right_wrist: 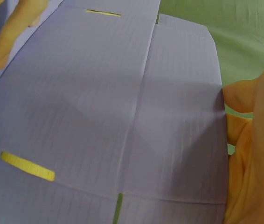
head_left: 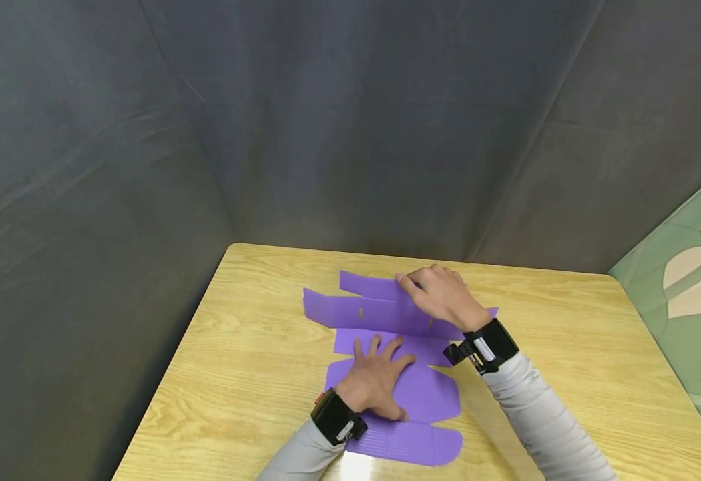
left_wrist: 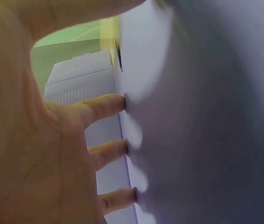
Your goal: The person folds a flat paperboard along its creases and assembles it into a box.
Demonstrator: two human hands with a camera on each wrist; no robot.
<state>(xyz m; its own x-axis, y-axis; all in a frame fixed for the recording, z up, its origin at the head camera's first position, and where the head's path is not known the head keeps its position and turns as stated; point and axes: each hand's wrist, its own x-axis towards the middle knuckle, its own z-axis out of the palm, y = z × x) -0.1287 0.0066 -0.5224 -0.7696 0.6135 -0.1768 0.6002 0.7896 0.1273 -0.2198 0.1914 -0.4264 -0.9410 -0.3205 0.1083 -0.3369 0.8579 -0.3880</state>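
Observation:
A purple corrugated cardboard box blank (head_left: pixel 440 394), scored and slotted, lies unfolded on the wooden table. Spread fingers of my left hand (head_left: pixel 374 381) press its middle panel down; in the left wrist view the fingertips (left_wrist: pixel 118 102) touch the sheet. At the far end my right hand (head_left: pixel 440 294) pinches the edge of the outermost flap (head_left: pixel 365 285). That flap and the slotted panel (head_left: pixel 332 308) beside it stand raised from the table. Thumb and fingers meet the edge of the flap (right_wrist: pixel 183 112) in the right wrist view, where two slots show yellow wood through them.
The pale wooden table (head_left: pixel 236 341) extends to both sides of the sheet. Dark grey fabric (head_left: pixel 350 133) hangs behind and to the left. A green and cream leaf-patterned cloth (head_left: pixel 699 321) borders the right side.

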